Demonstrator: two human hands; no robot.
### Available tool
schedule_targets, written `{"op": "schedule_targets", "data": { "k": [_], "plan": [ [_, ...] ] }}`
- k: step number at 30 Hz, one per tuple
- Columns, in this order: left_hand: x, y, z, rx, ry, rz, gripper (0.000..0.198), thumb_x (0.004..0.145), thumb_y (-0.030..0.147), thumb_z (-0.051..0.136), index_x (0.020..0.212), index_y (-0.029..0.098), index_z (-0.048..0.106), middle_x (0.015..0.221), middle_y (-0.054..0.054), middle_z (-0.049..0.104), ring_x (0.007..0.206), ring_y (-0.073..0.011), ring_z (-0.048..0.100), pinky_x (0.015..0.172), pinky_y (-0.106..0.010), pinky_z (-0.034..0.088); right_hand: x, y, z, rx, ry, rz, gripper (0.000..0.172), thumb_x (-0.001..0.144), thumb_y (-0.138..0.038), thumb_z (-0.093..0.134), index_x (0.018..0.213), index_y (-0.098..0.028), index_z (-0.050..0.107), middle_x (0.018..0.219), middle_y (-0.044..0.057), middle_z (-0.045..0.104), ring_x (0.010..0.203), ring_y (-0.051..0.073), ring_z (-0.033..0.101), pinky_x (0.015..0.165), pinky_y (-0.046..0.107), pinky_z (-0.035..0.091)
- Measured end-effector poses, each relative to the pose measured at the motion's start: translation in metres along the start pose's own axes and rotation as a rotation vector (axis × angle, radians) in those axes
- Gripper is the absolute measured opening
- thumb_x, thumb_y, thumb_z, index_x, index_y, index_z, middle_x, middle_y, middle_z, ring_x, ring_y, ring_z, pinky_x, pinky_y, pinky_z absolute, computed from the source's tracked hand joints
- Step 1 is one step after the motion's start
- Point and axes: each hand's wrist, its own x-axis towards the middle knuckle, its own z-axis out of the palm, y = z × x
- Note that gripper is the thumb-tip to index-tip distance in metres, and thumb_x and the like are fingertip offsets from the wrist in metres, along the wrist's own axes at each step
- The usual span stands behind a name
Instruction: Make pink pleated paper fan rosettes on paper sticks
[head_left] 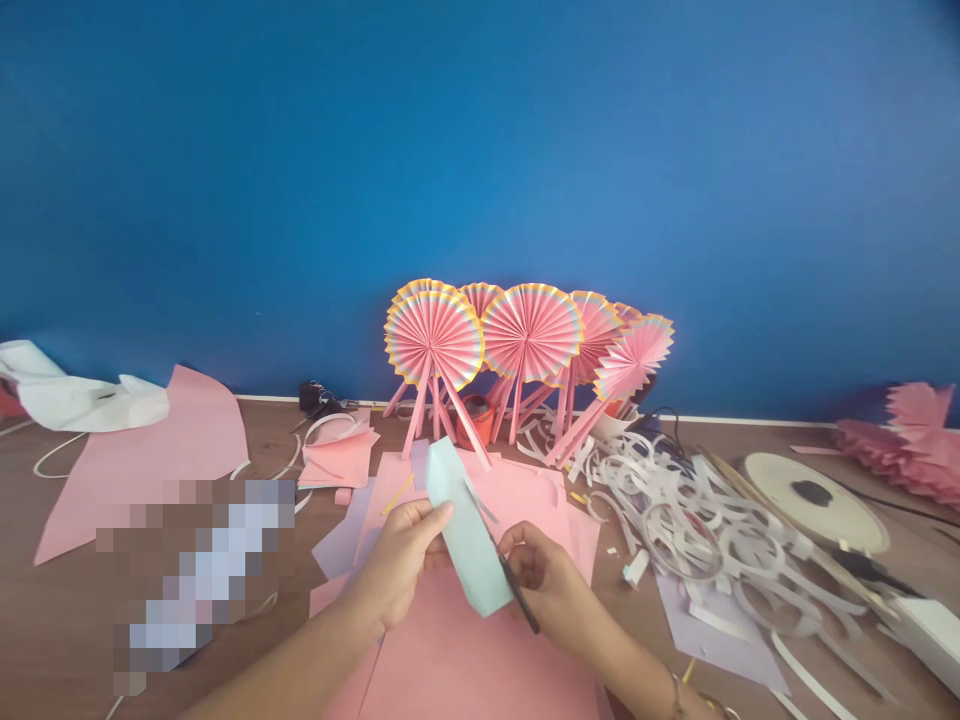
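My left hand (409, 560) pinches a folded strip of light blue paper (472, 550) between thumb and fingers, near its left edge. Along the strip's right edge lies a dark-handled blade (519, 598), gripped by the closed fingers of my right hand (544, 575). Whether it is a knife or one half of scissors I cannot tell. Beneath both hands spreads a stack of pink paper sheets (457, 650), with lilac sheets (337, 545) poking out on its left.
Several pleated pink paper fans (532, 335) on legs stand against the blue wall (480, 150). Curled white paper strips (690, 510) heap up at right, near a round cream fan (817, 500). Small pink papers (337, 455) and a large pink sheet (165, 450) lie left.
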Motion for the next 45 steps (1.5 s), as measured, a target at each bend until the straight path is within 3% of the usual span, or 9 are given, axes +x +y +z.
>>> {"op": "schedule_targets", "data": {
  "k": [9,18,31,45],
  "plan": [
    [-0.0012,-0.002,0.002,0.027,-0.039,-0.006,0.04,0.074,0.048,0.066,0.086,0.011,0.07,0.087,-0.013,0.075,0.078,-0.0258,0.07,0.067,-0.033,0.052,0.0004,0.0013,0.0006,0.021,0.004,-0.008,0.023,0.064,-0.017,0.061,0.079,-0.022,0.045,0.045,-0.014,0.04,0.036,0.004,0.031,0.034,0.017,0.024],
    [0.0041,-0.0036,-0.0011,-0.027,0.037,0.044,0.039,0.079,0.049,0.062,0.092,0.013,0.068,0.085,-0.01,0.074,0.079,-0.024,0.069,0.065,-0.03,0.052,0.0007,-0.0003,0.0015,0.001,0.002,0.011,0.023,0.066,-0.019,0.063,0.08,-0.022,0.045,0.044,-0.014,0.041,0.035,0.005,0.035,0.034,0.018,0.027],
    [0.002,-0.0066,0.0026,-0.007,0.015,0.024,0.04,0.075,0.05,0.065,0.084,0.011,0.068,0.084,-0.014,0.074,0.079,-0.0269,0.069,0.067,-0.034,0.052,0.0007,-0.0004,0.0,-0.018,-0.009,0.018,0.023,0.065,-0.017,0.059,0.081,-0.023,0.044,0.046,-0.015,0.039,0.034,0.004,0.034,0.034,0.017,0.024],
    [-0.0037,-0.0081,0.0074,0.055,-0.011,-0.025,0.041,0.074,0.054,0.065,0.078,0.013,0.069,0.076,-0.009,0.073,0.076,-0.025,0.068,0.07,-0.034,0.05,0.001,0.0015,0.0005,-0.007,0.009,-0.014,0.02,0.064,-0.014,0.055,0.08,-0.022,0.046,0.045,-0.014,0.04,0.034,0.005,0.034,0.036,0.018,0.024]
  ]
}}
